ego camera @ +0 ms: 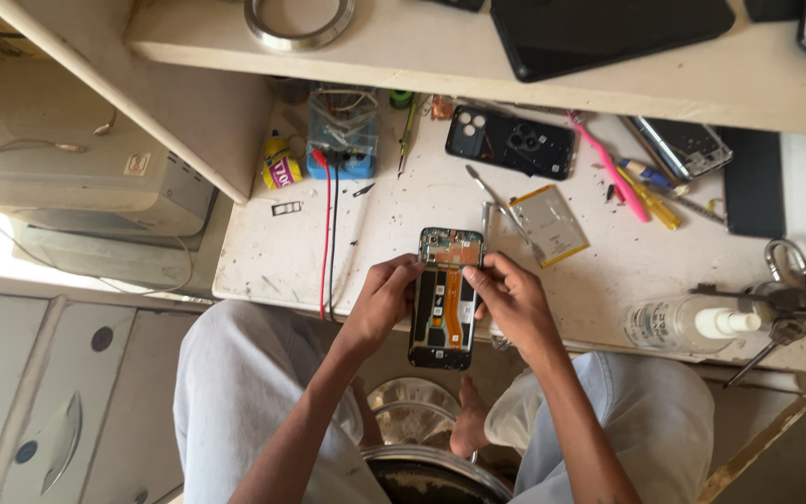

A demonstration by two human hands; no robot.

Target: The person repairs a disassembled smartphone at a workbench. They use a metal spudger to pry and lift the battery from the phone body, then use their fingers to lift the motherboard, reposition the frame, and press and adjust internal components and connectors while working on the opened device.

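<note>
**Both hands steady an opened phone at the bench edge**

We hold the opened smartphone, back cover off, between both hands, its lower end hanging past the near edge of the white workbench. Our left hand clasps the phone's left side, thumb curled over the frame, apparently to keep it from twisting. Our right hand grips the right side with the fingertips pressing onto the board near the orange flex cable; whether it pinches a small tool or part, we cannot tell. Held so, the exposed inside faces straight up at us.

Just right of the phone lies a flat battery with a metal spudger across its corner. Behind the phone rests the black back cover; right of that lies a pink pry tool. Red and black leads run down left of the phone from a blue box. Far right of the phone a clear spray bottle lies on its side.

The benchtop is scuffed and speckled with dark marks. A shelf above carries a dark tablet.
</note>
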